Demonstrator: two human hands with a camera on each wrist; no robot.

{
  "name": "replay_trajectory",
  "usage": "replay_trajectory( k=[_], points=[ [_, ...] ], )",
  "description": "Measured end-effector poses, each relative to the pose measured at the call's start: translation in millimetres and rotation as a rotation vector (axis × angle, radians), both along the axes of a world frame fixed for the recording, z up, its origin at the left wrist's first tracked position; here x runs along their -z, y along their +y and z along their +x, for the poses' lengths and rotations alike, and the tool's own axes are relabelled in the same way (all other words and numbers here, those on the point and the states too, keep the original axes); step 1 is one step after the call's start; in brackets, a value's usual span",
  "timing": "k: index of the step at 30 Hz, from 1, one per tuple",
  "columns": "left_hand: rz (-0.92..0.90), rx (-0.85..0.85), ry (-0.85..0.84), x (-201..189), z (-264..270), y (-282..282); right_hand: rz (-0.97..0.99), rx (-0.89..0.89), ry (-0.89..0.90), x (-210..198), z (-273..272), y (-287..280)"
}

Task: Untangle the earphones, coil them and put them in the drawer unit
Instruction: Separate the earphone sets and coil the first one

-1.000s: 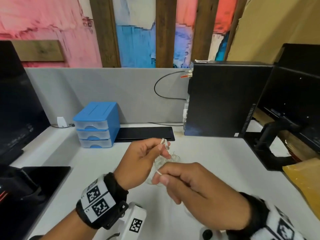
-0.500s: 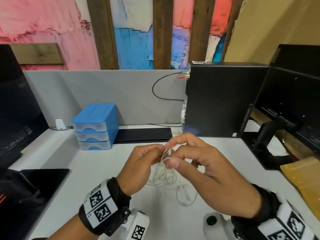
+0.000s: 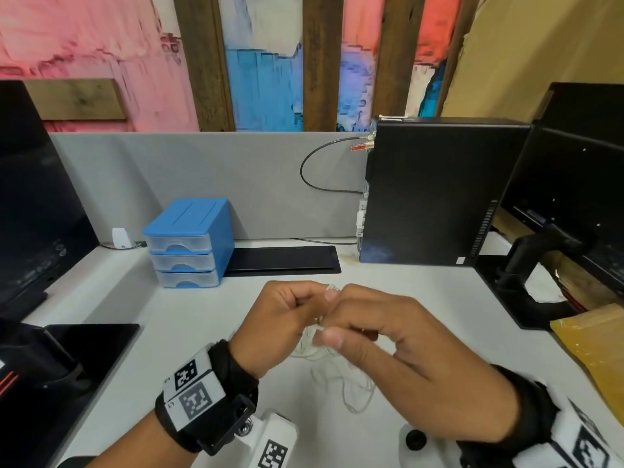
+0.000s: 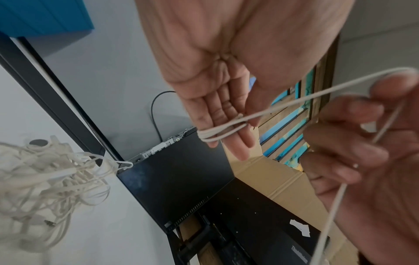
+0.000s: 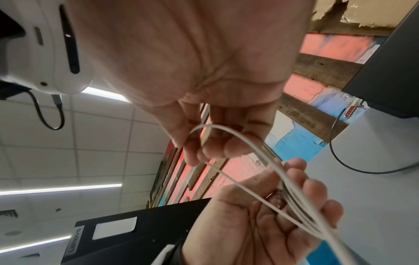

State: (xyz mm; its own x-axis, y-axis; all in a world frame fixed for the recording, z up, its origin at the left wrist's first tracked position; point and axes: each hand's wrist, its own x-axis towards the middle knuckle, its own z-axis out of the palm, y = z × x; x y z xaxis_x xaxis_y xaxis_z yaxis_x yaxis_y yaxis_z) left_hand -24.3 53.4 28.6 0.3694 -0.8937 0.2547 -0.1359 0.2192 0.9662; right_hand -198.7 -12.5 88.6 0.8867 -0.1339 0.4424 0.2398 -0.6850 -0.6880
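The white earphones' cable (image 3: 341, 380) trails from my hands down to a loose heap on the white desk. My left hand (image 3: 320, 298) holds the earbud ends under its thumb. In the left wrist view, several turns of cable (image 4: 215, 133) are wound round its fingers (image 4: 226, 143). Touching it on the right, my right hand (image 3: 334, 332) pinches a strand; the right wrist view shows this pinch (image 5: 204, 148) above the left hand (image 5: 294, 206). The tangled remainder (image 4: 45, 179) lies on the desk. The blue drawer unit (image 3: 189, 238) stands at the back left, all three drawers closed.
A black PC tower (image 3: 439, 194) stands at the back right, with a monitor arm and screen (image 3: 580, 184) beyond it. Another monitor (image 3: 33, 197) and its black base (image 3: 84, 349) fill the left. A black strip (image 3: 283, 260) lies behind my hands. A brown package (image 3: 601, 349) is at right.
My right hand rose over the left hand's fingertips and came back down beside them, carrying the cable round the fingers. The loose cable on the desk shifted with it.
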Motion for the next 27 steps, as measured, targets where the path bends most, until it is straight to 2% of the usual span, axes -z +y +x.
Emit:
replay_trajectory(
  k=[3, 5, 9, 12, 15, 17, 20, 23, 25, 27],
  points=[
    [0.017, 0.072, -0.019, 0.4, -6.3, 0.6, 0.136, 0.059, -0.053, -5.5, -1.2, -12.8],
    [0.04, 0.129, 0.01, 0.2, -10.2, 2.3, 0.222, 0.167, -0.107, -7.7, -1.1, -29.9],
    [0.031, 0.264, 0.145, -9.0, -19.2, 6.7, 0.244, 0.385, -0.073, 8.9, 8.4, -70.5],
    [-0.063, 0.274, 0.272, -18.9, -19.0, 8.0, 0.319, 0.329, 0.002, 38.3, 23.4, -72.4],
    [-0.151, 0.108, 0.308, -26.3, -8.2, 6.9, 0.265, 0.193, 0.165, 59.9, 35.4, -51.5],
    [-0.192, -0.069, 0.168, -25.1, 6.2, 6.0, 0.131, 0.071, 0.299, 61.5, 36.0, -32.6],
    [-0.157, -0.28, -0.258, -16.0, 23.2, 5.3, 0.055, -0.026, 0.336, 45.3, 25.0, -13.9],
    [-0.052, -0.189, -0.5, -5.9, 20.7, 7.0, 0.14, 0.005, 0.169, 16.6, 9.7, -13.0],
    [0.008, -0.027, -0.455, -7.0, 9.5, 9.7, 0.2, 0.1, 0.008, 5.8, 6.7, -23.6],
    [0.006, 0.132, -0.229, -14.1, -1.7, 10.4, 0.282, 0.238, -0.104, 6.5, 9.8, -41.5]
  ],
)
